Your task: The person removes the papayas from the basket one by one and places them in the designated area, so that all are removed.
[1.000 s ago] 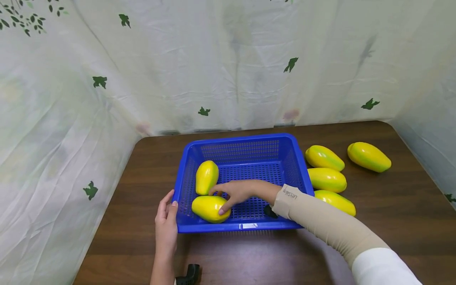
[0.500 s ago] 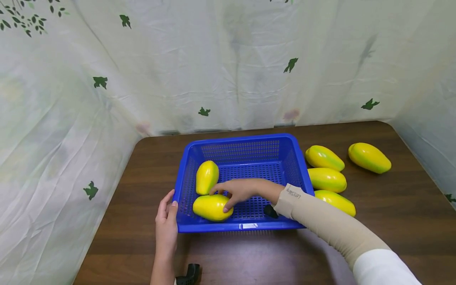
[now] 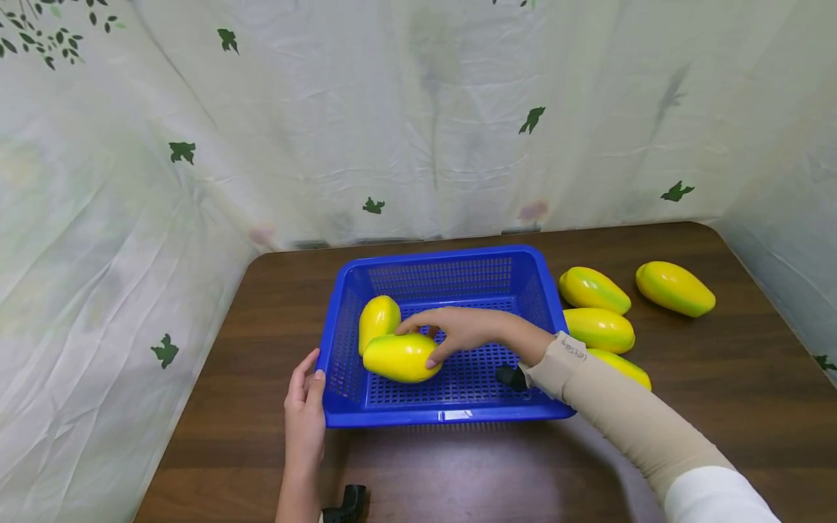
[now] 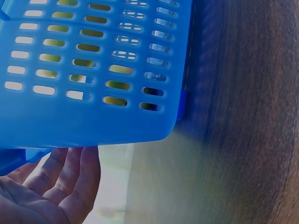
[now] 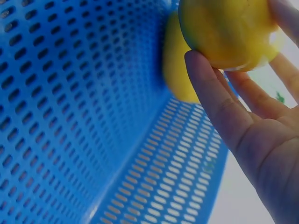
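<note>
My right hand point(image 3: 466, 330) grips a glossy yellow-green papaya point(image 3: 402, 357) between thumb and fingers, inside the blue plastic basket point(image 3: 451, 415). In the right wrist view the held papaya point(image 5: 229, 32) is raised off the basket's perforated floor. Behind it, a second papaya point(image 3: 378, 319) lies against the basket's left side, partly covered in the head view. My left hand point(image 3: 305, 407) holds the basket's near left corner, thumb over the rim and fingers along the outside. The left wrist view shows those fingers point(image 4: 70, 182) at the rim.
Three papayas, the middle one point(image 3: 600, 330) among them, lie in a row against the basket's right side, and the nearest is partly behind my right sleeve. Another papaya point(image 3: 676, 288) lies farther right on the brown wooden table point(image 3: 739, 392). A pale leaf-patterned curtain point(image 3: 458, 145) hangs behind.
My right hand has lifted the front papaya up and slightly right, so it now overlaps the other one in the head view. The left hand has stayed at the basket's corner.
</note>
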The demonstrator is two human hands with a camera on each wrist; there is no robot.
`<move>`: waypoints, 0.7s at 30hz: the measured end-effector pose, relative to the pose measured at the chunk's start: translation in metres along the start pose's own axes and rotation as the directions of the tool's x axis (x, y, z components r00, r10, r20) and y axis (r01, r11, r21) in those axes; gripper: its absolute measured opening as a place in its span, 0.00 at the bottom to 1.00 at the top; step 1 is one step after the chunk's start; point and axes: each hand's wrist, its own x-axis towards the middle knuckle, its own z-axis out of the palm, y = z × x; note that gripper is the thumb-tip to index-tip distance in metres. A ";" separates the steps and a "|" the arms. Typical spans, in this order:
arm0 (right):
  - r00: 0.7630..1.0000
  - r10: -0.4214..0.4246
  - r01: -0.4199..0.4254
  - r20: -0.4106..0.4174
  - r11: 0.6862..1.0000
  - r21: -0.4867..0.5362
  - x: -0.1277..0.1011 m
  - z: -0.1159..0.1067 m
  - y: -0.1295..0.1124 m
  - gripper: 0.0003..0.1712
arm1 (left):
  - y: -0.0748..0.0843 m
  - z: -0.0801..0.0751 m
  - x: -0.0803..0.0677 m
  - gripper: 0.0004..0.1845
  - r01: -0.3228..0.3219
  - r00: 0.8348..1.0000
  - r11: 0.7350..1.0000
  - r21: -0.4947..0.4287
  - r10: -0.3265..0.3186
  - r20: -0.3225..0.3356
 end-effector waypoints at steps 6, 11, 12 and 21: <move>0.998 -0.023 0.024 -0.052 1.000 0.014 -0.016 -0.012 -0.002 0.32 | 0.000 0.000 -0.001 0.19 -0.014 1.000 1.000 -0.008 0.014 0.000; 0.995 -0.025 0.029 -0.097 0.999 0.046 -0.032 -0.020 -0.002 0.32 | -0.001 -0.001 0.000 0.19 -0.023 1.000 1.000 -0.012 0.023 0.000; 0.994 -0.026 0.032 -0.109 0.998 0.049 -0.036 -0.022 -0.002 0.32 | -0.001 0.000 0.000 0.19 -0.022 1.000 1.000 -0.017 0.022 0.003; 0.978 -0.020 0.028 -0.207 0.999 0.036 -0.070 -0.036 -0.008 0.33 | -0.002 0.000 0.001 0.19 -0.039 0.999 0.999 -0.024 0.039 0.003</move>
